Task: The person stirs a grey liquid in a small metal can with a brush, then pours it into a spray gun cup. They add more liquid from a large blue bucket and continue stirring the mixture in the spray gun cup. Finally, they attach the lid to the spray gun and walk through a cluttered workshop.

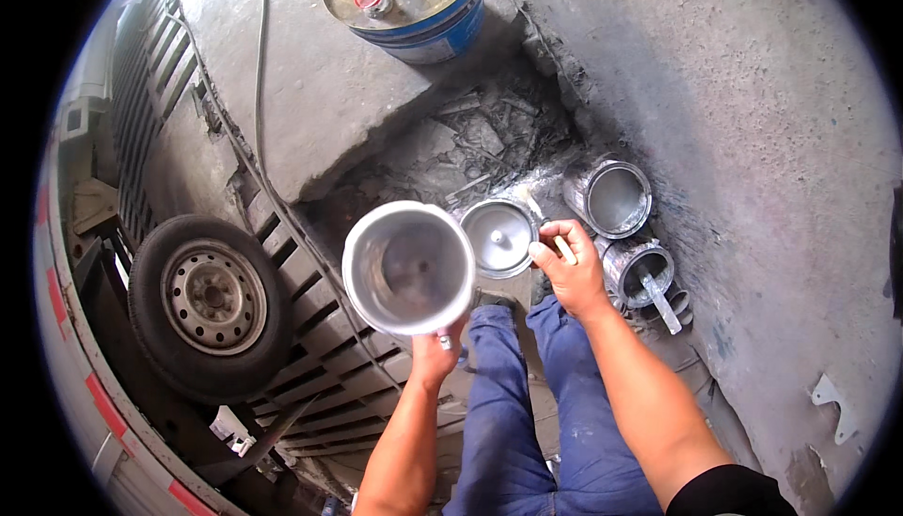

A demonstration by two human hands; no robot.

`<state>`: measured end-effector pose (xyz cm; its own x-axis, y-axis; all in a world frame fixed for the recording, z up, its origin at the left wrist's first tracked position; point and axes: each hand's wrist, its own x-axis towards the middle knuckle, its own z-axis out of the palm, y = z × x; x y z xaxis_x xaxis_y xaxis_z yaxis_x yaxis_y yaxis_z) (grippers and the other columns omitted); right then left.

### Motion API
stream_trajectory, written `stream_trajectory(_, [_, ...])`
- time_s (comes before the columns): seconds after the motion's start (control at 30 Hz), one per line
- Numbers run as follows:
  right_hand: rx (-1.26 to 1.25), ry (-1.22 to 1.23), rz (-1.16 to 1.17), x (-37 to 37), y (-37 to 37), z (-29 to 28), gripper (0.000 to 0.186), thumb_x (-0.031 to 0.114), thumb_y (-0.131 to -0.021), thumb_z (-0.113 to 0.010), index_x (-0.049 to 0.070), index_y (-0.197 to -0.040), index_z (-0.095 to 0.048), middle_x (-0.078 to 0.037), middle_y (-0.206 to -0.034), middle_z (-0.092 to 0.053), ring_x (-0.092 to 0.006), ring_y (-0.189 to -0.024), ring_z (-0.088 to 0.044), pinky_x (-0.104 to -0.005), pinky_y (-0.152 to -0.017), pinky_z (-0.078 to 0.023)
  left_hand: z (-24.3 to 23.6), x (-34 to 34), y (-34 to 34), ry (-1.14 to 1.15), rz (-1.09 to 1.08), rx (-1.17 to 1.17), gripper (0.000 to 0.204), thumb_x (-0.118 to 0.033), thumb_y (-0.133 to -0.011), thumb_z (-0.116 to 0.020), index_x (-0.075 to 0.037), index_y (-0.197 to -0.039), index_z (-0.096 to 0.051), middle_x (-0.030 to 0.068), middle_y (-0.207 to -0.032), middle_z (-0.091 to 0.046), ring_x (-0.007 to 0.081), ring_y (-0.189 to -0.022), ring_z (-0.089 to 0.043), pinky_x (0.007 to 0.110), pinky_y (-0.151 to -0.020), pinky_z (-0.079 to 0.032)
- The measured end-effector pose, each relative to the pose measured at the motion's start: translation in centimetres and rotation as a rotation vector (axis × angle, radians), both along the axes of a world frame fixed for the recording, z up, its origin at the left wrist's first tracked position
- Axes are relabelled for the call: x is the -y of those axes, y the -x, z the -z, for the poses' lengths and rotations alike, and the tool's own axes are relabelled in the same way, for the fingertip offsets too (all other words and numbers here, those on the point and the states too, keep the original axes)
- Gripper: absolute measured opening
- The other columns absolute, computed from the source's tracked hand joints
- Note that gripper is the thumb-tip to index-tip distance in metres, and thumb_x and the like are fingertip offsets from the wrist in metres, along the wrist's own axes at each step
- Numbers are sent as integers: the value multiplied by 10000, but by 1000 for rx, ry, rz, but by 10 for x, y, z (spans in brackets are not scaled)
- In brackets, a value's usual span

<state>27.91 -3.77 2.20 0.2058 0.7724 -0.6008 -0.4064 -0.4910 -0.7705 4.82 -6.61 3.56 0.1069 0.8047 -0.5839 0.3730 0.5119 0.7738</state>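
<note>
At about half past eight from the round can, with twelve straight ahead of you, your left hand supports a pale pot from its near side; the pot's wall hides your fingers. Its mouth faces up, but you cannot tell how much liquid it holds. Keep it level, with your wrist firm, since a tilt could slop anything inside.

Toward half past three, your right hand is closed around the light handle of what looks like a brush. Its pale tip points to eleven, by the can's far rim; whether they touch is unclear. A light pinch should give you fine control, and wiping the tip on the rim should limit drips.

Farther out, a paint-smeared can sits between two and three, and a smaller can at half past three with a flat stick jutting from it. Mind that stick with your right elbow. Beyond, a blue drum stands toward eleven, and a wheel lies near half past eight, over a slatted grate.
</note>
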Motion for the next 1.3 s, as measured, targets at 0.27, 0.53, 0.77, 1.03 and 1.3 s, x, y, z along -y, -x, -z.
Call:
stream_trajectory(0.27, [-12, 61, 1, 13, 24, -7, 273, 155, -821, -691, 41, -1020, -542, -10, -888, -575, -69, -792, -554, -233, -706, -477, -5, -38, -12, -26, -122, 10, 178, -243, -935, -582, -68, -943, -548, -19, -739, -510, 57, -592, -437, 234, -508, -360])
stream_trajectory(0.53, [120, 27, -90, 13, 29, -6, 328, 204, -845, -672, 25, -1084, -536, -41, -903, -606, -90, -773, -578, -238, -693, -476, -11, -40, -11, 68, -264, 125, 126, -132, -903, -615, -39, -911, -532, -16, -783, -518, 66, -686, -438, 235, -616, -373])
stream_trajectory(0.77, [127, -63, -8, -2, -9, -42, 528, 416, -980, -440, -27, -1265, -474, -88, -805, -625, -107, -657, -576, -224, -595, -476, 8, -39, 2, -120, -230, -1, 198, -236, -920, -603, -51, -882, -542, -11, -678, -502, 51, -518, -411, 232, -469, -328])
stream_trajectory(1.03, [88, -55, -80, -16, 25, -78, 379, 396, -973, -467, 28, -1007, -550, -40, -634, -580, -83, -516, -526, -216, -480, -428, 13, -43, 1, -175, -268, -46, 178, -204, -917, -599, -46, -846, -560, -28, -694, -490, 40, -544, -398, 231, -476, -312])
stream_trajectory(1.3, [633, -179, -395, -5, 36, -85, 96, 98, -865, -595, 9, -851, -563, -152, -637, -611, -255, -601, -673, -335, -510, -497, 4, -43, 2, -79, -332, 30, 128, -123, -884, -646, -41, -899, -549, 5, -834, -575, 88, -760, -502, 260, -702, -437])
